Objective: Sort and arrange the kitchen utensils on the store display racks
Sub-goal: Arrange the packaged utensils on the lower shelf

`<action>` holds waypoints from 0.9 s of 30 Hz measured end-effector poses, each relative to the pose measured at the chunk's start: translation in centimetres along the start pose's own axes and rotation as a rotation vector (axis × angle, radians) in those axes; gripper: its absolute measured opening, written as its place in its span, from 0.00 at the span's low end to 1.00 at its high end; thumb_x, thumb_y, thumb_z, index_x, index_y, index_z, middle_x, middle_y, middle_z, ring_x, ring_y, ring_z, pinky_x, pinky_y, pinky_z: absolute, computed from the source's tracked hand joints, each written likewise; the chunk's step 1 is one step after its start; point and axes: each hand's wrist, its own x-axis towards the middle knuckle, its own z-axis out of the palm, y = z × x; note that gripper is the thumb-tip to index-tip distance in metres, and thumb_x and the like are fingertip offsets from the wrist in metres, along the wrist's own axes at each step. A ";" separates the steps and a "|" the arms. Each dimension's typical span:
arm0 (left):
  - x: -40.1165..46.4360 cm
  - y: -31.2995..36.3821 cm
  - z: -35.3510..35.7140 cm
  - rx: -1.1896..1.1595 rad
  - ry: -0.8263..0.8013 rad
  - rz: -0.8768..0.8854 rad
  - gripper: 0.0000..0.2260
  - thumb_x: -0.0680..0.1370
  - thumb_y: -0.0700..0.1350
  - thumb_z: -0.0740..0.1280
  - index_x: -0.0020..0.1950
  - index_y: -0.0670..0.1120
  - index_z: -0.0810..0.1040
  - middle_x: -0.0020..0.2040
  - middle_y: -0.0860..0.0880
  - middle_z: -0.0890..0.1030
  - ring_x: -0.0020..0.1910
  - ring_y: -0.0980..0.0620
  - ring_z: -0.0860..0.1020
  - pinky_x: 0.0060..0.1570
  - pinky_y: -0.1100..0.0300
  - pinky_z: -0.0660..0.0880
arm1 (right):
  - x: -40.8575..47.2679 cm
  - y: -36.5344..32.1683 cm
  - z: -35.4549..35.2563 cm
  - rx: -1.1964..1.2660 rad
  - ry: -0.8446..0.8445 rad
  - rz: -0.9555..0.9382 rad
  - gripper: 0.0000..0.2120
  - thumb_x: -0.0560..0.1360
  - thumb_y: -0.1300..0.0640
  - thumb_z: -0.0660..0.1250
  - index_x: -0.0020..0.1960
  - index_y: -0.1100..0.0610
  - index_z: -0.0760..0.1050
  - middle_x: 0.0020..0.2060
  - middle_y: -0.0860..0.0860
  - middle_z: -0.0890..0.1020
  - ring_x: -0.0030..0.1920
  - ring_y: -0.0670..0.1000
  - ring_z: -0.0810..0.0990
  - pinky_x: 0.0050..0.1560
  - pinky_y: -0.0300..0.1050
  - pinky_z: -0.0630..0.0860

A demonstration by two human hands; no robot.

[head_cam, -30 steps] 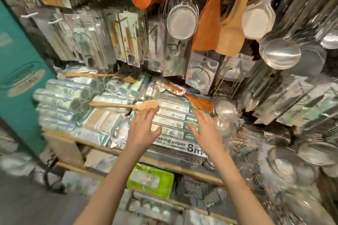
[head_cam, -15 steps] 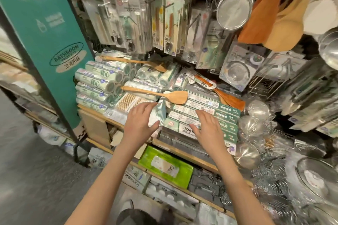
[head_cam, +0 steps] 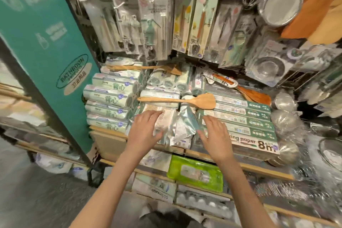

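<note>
A light wooden spatula (head_cam: 185,100) lies flat across rolls and baking paper boxes (head_cam: 240,122) on the shelf. A second light spatula (head_cam: 146,67) rests further back, and a darker reddish one (head_cam: 249,94) lies to the right. My left hand (head_cam: 146,131) hovers with fingers spread over a clear packet of wooden sticks (head_cam: 166,118). My right hand (head_cam: 214,135) is spread over the front of the baking paper boxes. Between the hands sits a crumpled silvery packet (head_cam: 182,127). Neither hand holds anything.
Packaged cutlery (head_cam: 153,24) hangs on the rack above. A metal strainer (head_cam: 281,3) and orange wooden spatulas (head_cam: 318,2) hang at the upper right. A teal "Bathroom" sign panel (head_cam: 46,52) stands at the left. A green wipes pack (head_cam: 196,174) lies on the lower shelf.
The view has swung left and down along the display. Both hands have drawn back toward the shelf's front edge, away from the light spatula; they stay empty.
</note>
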 end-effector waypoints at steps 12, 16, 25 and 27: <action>2.4 -4.2 -0.3 -0.016 -0.027 -0.030 0.26 0.76 0.52 0.65 0.72 0.48 0.64 0.68 0.49 0.69 0.68 0.48 0.65 0.70 0.50 0.59 | 3.3 -3.4 1.6 0.036 -0.016 -0.032 0.25 0.80 0.45 0.55 0.74 0.51 0.58 0.71 0.47 0.63 0.72 0.48 0.59 0.73 0.49 0.52; 3.9 -4.5 0.3 -0.010 -0.004 -0.048 0.25 0.77 0.53 0.64 0.72 0.49 0.64 0.68 0.50 0.69 0.69 0.49 0.64 0.70 0.51 0.59 | 5.8 -3.2 2.3 0.038 -0.022 -0.082 0.25 0.79 0.46 0.57 0.74 0.52 0.60 0.71 0.48 0.65 0.72 0.48 0.61 0.74 0.49 0.52; 8.9 -8.1 5.5 -0.029 -0.075 -0.066 0.26 0.75 0.51 0.65 0.71 0.51 0.64 0.68 0.52 0.69 0.69 0.51 0.64 0.70 0.54 0.57 | 14.0 -3.6 7.7 -0.042 -0.200 -0.113 0.24 0.81 0.49 0.55 0.75 0.52 0.56 0.74 0.50 0.62 0.73 0.49 0.58 0.74 0.50 0.52; 10.1 -8.9 6.7 -0.036 -0.067 -0.058 0.27 0.74 0.52 0.66 0.71 0.51 0.64 0.68 0.52 0.70 0.68 0.51 0.65 0.69 0.55 0.58 | 15.6 -3.4 8.8 -0.007 -0.207 -0.117 0.24 0.81 0.51 0.56 0.75 0.53 0.57 0.73 0.51 0.62 0.73 0.50 0.57 0.73 0.49 0.51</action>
